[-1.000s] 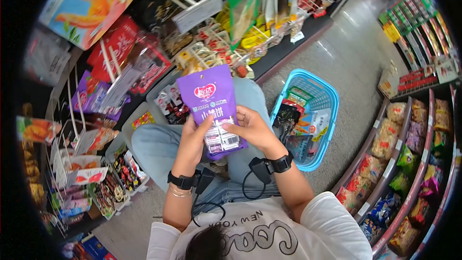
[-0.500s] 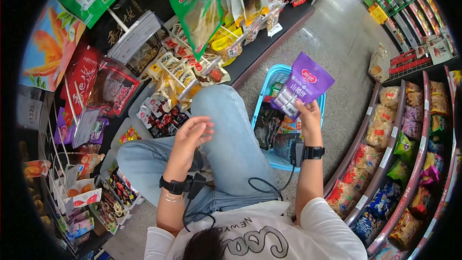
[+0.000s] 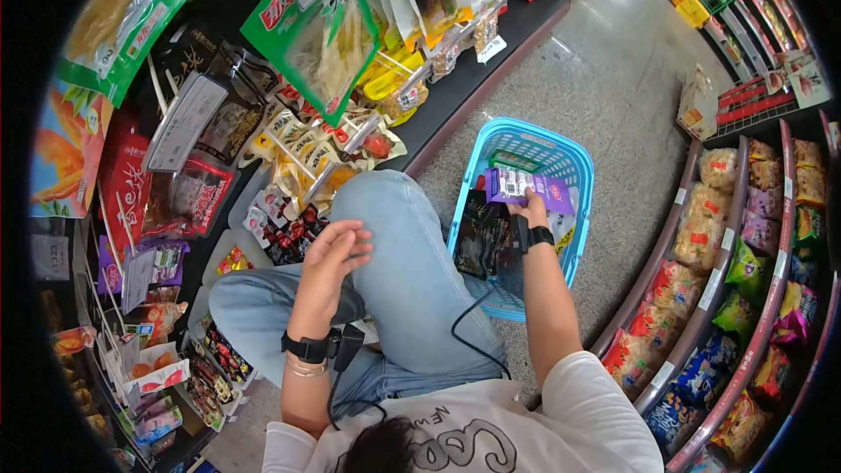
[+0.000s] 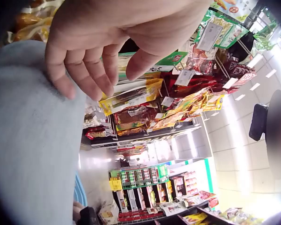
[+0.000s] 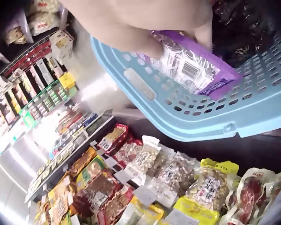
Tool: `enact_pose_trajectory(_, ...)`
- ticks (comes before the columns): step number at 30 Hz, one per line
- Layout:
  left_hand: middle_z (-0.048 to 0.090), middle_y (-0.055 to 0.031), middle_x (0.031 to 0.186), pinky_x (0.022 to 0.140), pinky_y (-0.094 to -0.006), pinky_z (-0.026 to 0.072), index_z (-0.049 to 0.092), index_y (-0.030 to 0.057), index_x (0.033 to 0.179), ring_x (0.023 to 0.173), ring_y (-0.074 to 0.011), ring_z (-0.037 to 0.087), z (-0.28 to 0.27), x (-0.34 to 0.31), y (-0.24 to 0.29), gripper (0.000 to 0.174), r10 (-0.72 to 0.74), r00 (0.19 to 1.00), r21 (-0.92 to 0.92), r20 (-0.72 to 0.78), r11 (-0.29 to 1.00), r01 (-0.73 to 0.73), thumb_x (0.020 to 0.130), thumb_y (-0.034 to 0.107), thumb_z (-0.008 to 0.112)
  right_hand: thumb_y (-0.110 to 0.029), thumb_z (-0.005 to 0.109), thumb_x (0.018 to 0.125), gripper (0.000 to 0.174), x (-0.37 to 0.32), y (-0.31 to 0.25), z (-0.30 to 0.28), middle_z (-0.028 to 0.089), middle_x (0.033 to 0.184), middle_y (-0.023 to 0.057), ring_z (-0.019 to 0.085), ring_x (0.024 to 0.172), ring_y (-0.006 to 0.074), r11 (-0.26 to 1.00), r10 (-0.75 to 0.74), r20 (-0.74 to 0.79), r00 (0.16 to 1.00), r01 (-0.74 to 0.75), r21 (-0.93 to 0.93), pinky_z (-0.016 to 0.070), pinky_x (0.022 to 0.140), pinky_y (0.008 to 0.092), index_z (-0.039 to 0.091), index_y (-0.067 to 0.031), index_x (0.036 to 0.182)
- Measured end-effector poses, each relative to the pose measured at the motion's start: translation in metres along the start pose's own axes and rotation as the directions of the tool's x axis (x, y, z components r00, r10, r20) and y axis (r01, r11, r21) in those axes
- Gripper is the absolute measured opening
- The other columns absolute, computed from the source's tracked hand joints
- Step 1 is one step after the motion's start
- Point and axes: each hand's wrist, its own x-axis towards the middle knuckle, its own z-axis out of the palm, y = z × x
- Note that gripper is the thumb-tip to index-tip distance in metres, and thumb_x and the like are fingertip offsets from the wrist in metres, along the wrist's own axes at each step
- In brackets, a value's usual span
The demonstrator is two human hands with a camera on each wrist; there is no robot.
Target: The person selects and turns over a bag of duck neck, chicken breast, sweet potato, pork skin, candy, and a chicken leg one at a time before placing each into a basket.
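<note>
The purple snack bag (image 3: 550, 190) is inside the blue basket (image 3: 580, 158), pinched by the right hand (image 3: 531, 213), which reaches over the basket's near side. In the right wrist view the bag (image 5: 196, 70) lies against the perforated wall of the basket (image 5: 178, 126), with the right hand's (image 5: 154, 23) fingers around its edge. Dark packages (image 3: 480, 232) lie beside it in the basket. The left hand (image 3: 333, 254) hovers above the bent knee, fingers loosely curved and holding nothing. In the left wrist view the left hand (image 4: 117, 42) is likewise empty.
Hanging snack packs (image 3: 320, 35) and price tags line the shelf at the left and top. Bins of small packets (image 3: 289, 219) stand by the knee. Curved shelves with bagged snacks (image 3: 701, 210) run along the right, with grey floor (image 3: 604, 79) between.
The purple bag has gone from both hands in front of the lap to the right hand alone, then down into the basket. The left hand has let go of it and moved slightly left.
</note>
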Motion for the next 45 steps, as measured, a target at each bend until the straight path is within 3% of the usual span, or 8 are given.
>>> enact_pose_trajectory(4,0.059,-0.0048,0.100,0.082,-0.0313,0.0459,0.055,0.0052,0.110,0.091,-0.0146,0.057,-0.003,0.002,-0.001,0.023,-0.009,1.000,-0.008,-0.017,1.000,0.009,0.093,0.020,0.051,-0.023,0.041,0.095,0.025,0.057,-0.008,-0.018,0.053,0.096,0.0161,0.055,0.082,0.0316,0.948,-0.065,0.073,0.995,0.084,-0.306,0.0498,0.068,0.0485,0.046,-0.0015,0.107)
enact_pose_trajectory(11,0.060,-0.0077,0.103,0.081,-0.0289,0.0466,0.055,0.0029,0.111,0.093,-0.0148,0.057,-0.011,-0.002,0.004,0.025,0.012,0.998,-0.015,-0.065,1.000,-0.013,0.092,0.019,0.051,-0.017,0.050,0.090,0.032,0.066,-0.005,-0.001,0.048,0.119,0.0111,0.048,0.111,0.0329,0.999,-0.001,-0.047,0.999,-0.002,-0.053,0.0444,0.093,0.0524,0.045,-0.0066,0.120)
enact_pose_trajectory(13,0.060,-0.0081,0.104,0.081,-0.0290,0.0465,0.054,0.0025,0.112,0.093,-0.0153,0.057,-0.014,-0.003,0.006,0.026,0.023,0.997,-0.021,-0.076,0.999,-0.024,0.092,0.019,0.051,-0.017,0.041,0.094,0.030,0.109,-0.010,-0.040,0.046,0.121,0.0144,0.047,0.114,0.0337,0.895,0.016,0.232,0.973,0.089,-0.436,0.0393,0.099,0.0505,0.042,-0.0007,0.120)
enact_pose_trajectory(14,0.060,-0.0085,0.104,0.082,-0.0291,0.0464,0.054,0.0022,0.113,0.094,-0.0157,0.057,-0.015,-0.005,0.008,0.027,0.022,0.996,-0.020,-0.082,1.000,-0.024,0.092,0.019,0.051,-0.016,0.040,0.094,0.030,0.052,-0.002,-0.001,0.049,0.119,0.0128,0.049,0.112,0.0303,0.977,-0.033,-0.082,0.996,0.014,-0.214,0.0430,0.095,0.0474,0.042,0.0000,0.119)
enact_pose_trajectory(18,0.059,-0.0080,0.103,0.082,-0.0288,0.0462,0.054,0.0032,0.112,0.094,-0.0159,0.057,-0.023,-0.007,0.006,0.027,0.042,0.995,-0.029,-0.092,0.999,-0.044,0.092,0.021,0.051,-0.014,0.040,0.093,0.027,0.057,-0.005,-0.008,0.054,0.114,0.0051,0.052,0.108,0.0218,0.955,0.004,-0.110,0.994,-0.036,-0.294,0.0463,0.087,0.0402,0.045,-0.0014,0.117)
enact_pose_trajectory(26,0.060,-0.0043,0.100,0.080,-0.0290,0.0464,0.056,0.0064,0.109,0.090,-0.0145,0.058,-0.056,-0.009,-0.007,0.023,0.033,0.989,-0.169,-0.145,0.984,-0.058,0.092,0.021,0.051,-0.015,0.051,0.090,0.020,-0.104,0.000,0.111,0.059,0.109,0.0045,0.057,0.099,0.0215,0.968,0.151,0.212,0.966,-0.101,-0.229,0.0478,0.082,0.0380,0.053,-0.0034,0.106)
enact_pose_trajectory(36,0.061,-0.0014,0.101,0.075,-0.0291,0.0452,0.056,0.0101,0.114,0.088,-0.0124,0.057,-0.104,0.025,-0.044,0.027,-0.054,0.979,-0.283,-0.197,0.959,-0.004,0.089,0.021,0.055,-0.014,0.052,0.089,0.015,-0.289,0.109,0.194,0.063,0.103,0.0115,0.059,0.094,0.0267,0.834,0.519,0.593,0.616,-0.212,-0.510,0.0478,0.081,0.0380,0.058,-0.0047,0.100)
enact_pose_trajectory(45,0.056,-0.0012,0.106,0.079,-0.0334,0.0392,0.052,0.0071,0.122,0.095,-0.0161,0.051,-0.102,0.085,-0.063,0.040,-0.074,0.920,-0.072,-0.386,0.996,0.050,0.088,0.028,0.057,-0.013,0.050,0.089,0.025,-0.221,0.230,0.176,0.056,0.111,0.0081,0.055,0.094,0.0191,0.628,0.283,0.305,0.909,0.065,-0.775,0.0455,0.074,0.0335,0.051,-0.0067,0.113)
